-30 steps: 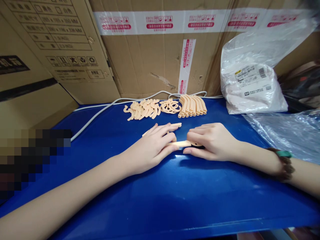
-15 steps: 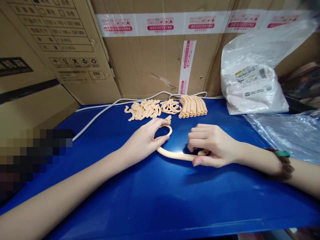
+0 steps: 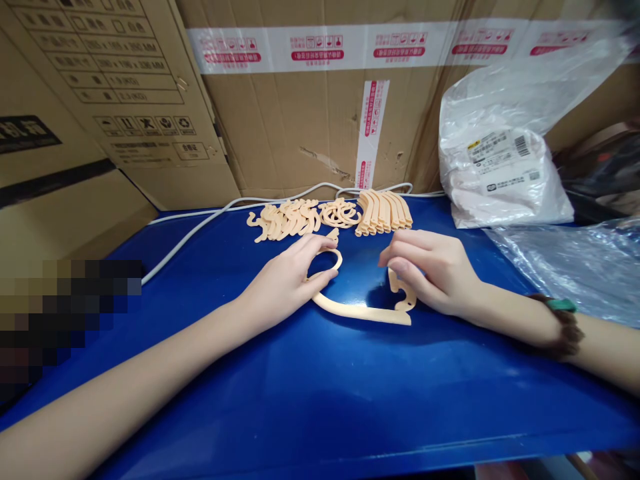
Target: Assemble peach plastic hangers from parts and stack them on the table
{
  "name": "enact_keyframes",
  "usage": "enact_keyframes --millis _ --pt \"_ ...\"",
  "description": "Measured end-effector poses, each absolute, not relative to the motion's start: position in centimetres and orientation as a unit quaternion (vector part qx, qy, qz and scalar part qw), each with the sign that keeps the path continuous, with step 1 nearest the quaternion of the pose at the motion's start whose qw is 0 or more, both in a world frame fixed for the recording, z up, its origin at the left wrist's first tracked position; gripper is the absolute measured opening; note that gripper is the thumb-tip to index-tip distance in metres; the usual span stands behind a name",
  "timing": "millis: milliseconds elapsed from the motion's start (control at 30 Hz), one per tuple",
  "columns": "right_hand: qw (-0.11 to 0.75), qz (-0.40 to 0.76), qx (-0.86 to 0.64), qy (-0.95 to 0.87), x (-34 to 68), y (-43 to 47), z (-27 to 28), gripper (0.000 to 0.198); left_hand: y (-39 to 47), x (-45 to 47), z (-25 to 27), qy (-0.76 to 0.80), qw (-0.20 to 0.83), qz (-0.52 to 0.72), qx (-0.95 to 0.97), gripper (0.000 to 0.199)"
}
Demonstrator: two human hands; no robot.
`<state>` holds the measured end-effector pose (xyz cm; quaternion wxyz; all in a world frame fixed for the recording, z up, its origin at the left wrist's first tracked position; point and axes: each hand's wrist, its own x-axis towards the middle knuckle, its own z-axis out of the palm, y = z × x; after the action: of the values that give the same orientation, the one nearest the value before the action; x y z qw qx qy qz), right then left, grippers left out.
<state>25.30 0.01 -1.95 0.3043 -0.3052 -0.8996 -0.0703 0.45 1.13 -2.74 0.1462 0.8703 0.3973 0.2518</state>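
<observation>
Left hand [image 3: 285,270] is gripping ring [image 3: 341,260] and curved arm [image 3: 363,311], right hand [image 3: 435,270] is pinching hooked piece [image 3: 409,298], joins unclear, part piles [image 3: 384,213] lying loose behind.

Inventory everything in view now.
table: one, blue, beneath
ring: one, cream, centre
curved arm: one, cream, near centre
hooked piece: one, cream, right
small tip: one, cream, beyond ring
S-pieces: several, cream, back-left
loose rings: several, cream, back
stacked arms: several, cream, back-right
cable: one, white, back
cartons: multiple, brown, back, left
tape: two strips, white, back
plastic bag: one, whitish, right
plastic sheet: one, clear, right
dark items: uncountable, right edge
wristband: one, brown, right wrist
left hand: one, holding ring
right hand: one, holding hooked piece
</observation>
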Motion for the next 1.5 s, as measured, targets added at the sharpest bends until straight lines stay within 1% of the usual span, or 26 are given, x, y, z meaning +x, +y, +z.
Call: enact_keyframes --millis 133,233,467,533,600,633,767,1033,1233,1367,1500 --pt "0.286 -0.069 -0.366 -0.883 25.3 0.2 -2.2 0.046 1.0 0.5 -2.7 0.411 0.134 0.26 0.863 0.032" --pt "0.255 -0.029 -0.369 -0.893 25.2 0.5 -2.2 0.046 0.9 0.6 -2.7 0.421 0.116 0.255 0.863 0.034" --pt "0.189 0.041 -0.237 -0.952 24.9 0.8 -2.2 0.039 0.5 0.5 -2.8 0.431 0.07 0.212 0.874 0.037" --pt "0.179 0.051 -0.213 -0.959 24.8 0.6 -2.2 0.044 0.4 0.5 -2.8 0.433 0.067 0.205 0.875 0.038" --pt "0.176 0.058 -0.207 -0.961 24.5 0.2 -2.3 0.05 0.5 0.5 -2.8 0.438 0.067 0.201 0.874 0.037" --pt "0.174 0.061 -0.207 -0.961 24.4 -0.1 -2.3 0.049 0.5 0.6 -2.8 0.439 0.067 0.199 0.873 0.037" --pt "0.169 0.083 -0.195 -0.963 24.0 -0.7 -2.3 0.034 0.5 0.6 -2.7 0.438 0.065 0.192 0.876 0.034" --pt "0.178 0.097 -0.183 -0.962 24.1 -0.9 -2.3 0.028 0.7 0.5 -3.0 0.428 0.089 0.229 0.87 0.031" --pt "0.186 0.099 -0.162 -0.964 24.1 -1.1 -2.4 0.034 1.1 0.5 -3.2 0.423 0.12 0.258 0.86 0.031" --pt "0.186 0.101 -0.155 -0.965 24.0 -1.2 -2.4 0.031 1.2 0.5 -3.2 0.416 0.13 0.26 0.862 0.033" --pt "0.19 0.098 -0.149 -0.965 24.0 -1.1 -2.4 0.031 1.0 0.6 -3.0 0.418 0.12 0.254 0.864 0.035"
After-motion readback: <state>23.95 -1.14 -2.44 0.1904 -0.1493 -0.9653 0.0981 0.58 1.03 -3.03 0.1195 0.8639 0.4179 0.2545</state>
